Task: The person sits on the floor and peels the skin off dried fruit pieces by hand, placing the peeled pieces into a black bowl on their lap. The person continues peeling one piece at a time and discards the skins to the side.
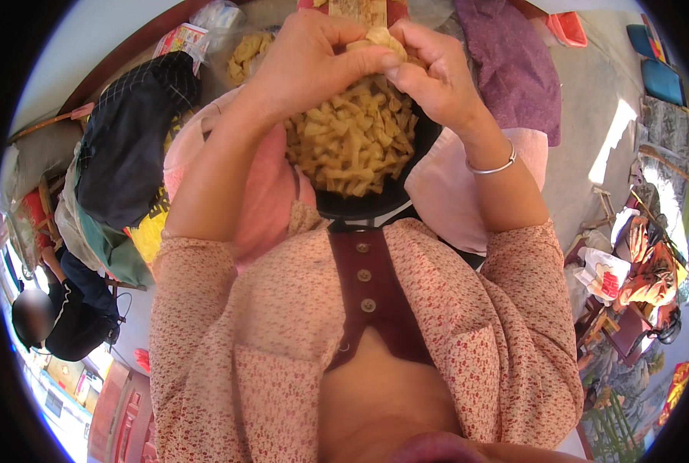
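Note:
Both my hands meet at the top middle of the view. My left hand (321, 63) and my right hand (437, 75) pinch one pale yellowish folded piece (386, 41) between thumbs and fingers. Below them lies a heap of similar small pale yellow pieces (356, 139), which look like food, in a black round pan or tray (350, 208). Just beyond my hands is a wooden board (359, 11) with a red edge. A silver bangle (497, 168) circles my right wrist. A clear plastic bag with more yellowish pieces (247, 55) lies left of my left hand.
Pink cloths (269, 197) lie by the pan, and a purple cloth (518, 75) hangs at the right. Dark clothing (136, 144) is piled at left. Another person in dark clothes (78, 312) is at far left. Bags and wooden stools stand at far right.

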A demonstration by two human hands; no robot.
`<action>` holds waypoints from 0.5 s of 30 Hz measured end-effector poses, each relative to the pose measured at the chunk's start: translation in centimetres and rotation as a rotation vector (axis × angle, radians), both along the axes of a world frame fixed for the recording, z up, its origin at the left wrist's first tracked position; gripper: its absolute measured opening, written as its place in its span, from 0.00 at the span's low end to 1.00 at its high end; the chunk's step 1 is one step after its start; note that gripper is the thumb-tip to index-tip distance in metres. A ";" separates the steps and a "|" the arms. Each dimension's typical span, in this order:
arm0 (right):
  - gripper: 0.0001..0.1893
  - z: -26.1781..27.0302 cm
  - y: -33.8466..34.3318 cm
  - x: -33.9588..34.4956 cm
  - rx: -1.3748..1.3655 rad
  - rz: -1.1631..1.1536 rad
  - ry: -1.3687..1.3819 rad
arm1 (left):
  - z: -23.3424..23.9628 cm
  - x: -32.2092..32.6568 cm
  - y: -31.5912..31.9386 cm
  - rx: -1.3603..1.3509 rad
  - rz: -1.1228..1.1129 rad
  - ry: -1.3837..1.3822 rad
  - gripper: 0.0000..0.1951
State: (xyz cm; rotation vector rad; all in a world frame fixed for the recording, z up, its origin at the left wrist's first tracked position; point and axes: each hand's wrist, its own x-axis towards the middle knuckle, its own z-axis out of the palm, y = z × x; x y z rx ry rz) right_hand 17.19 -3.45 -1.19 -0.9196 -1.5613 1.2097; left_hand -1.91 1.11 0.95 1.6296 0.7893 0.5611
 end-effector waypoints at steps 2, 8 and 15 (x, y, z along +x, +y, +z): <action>0.07 0.2 0.1 0.2 -0.057 0.043 0.027 | -0.1 0.3 -0.3 -0.072 0.000 -0.078 0.13; 0.09 3.0 0.2 3.2 -0.063 0.090 0.041 | 1.2 -1.3 -0.5 -0.640 -0.096 -0.620 0.18; 0.09 0.6 0.3 3.8 -0.194 0.049 0.021 | 0.1 -2.5 0.7 -0.173 -0.103 -0.085 0.14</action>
